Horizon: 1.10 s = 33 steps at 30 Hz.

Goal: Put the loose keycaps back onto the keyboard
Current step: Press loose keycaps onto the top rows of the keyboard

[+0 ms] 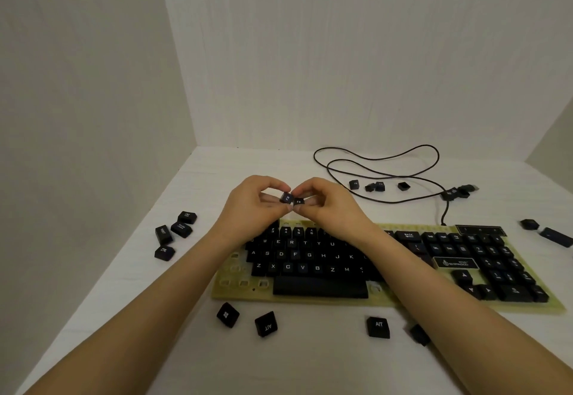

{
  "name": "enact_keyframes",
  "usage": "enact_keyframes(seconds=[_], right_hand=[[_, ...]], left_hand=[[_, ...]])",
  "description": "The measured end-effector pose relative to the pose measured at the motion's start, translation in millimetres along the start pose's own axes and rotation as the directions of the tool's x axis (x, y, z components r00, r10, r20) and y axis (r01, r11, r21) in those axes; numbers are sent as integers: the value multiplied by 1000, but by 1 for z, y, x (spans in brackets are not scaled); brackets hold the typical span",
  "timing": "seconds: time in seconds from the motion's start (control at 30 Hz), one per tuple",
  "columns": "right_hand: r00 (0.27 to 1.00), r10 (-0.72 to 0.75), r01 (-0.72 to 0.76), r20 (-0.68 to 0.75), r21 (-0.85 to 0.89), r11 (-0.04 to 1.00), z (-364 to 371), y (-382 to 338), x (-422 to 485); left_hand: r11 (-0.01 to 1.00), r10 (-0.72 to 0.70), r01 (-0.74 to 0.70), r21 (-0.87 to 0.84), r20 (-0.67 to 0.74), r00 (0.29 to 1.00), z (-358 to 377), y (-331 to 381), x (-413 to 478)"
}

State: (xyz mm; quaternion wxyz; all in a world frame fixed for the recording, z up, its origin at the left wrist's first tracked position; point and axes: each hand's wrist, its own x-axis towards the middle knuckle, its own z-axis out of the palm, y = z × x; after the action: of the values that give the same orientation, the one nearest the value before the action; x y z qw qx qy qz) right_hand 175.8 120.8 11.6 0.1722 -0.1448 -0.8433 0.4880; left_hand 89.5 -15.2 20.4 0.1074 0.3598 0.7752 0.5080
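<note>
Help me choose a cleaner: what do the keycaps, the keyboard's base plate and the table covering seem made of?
Each keycap: likely hard plastic, matte black, white printed legends. Base plate: probably plastic, yellowed, dull, with moulded empty sockets. Table covering: seemingly white cloth or paper; faint grain, no shine.
</note>
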Motion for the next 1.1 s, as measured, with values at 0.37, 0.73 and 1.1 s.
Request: enact_keyframes(seconds=[0.37,0.73,1.1], right_hand=[[999,-33,35,24,-105,994,-6,-2,-4],[994,-46,67,95,-237,969,-1,1,-4],[996,-51,69,77,-243,968,3,5,-2]], left_hand=[[986,12,-37,165,154,988,-6,-10,3],[964,-10,-39,262,185,983,-4,-11,3],[902,26,-98,420,172,985,-6,-8,4]])
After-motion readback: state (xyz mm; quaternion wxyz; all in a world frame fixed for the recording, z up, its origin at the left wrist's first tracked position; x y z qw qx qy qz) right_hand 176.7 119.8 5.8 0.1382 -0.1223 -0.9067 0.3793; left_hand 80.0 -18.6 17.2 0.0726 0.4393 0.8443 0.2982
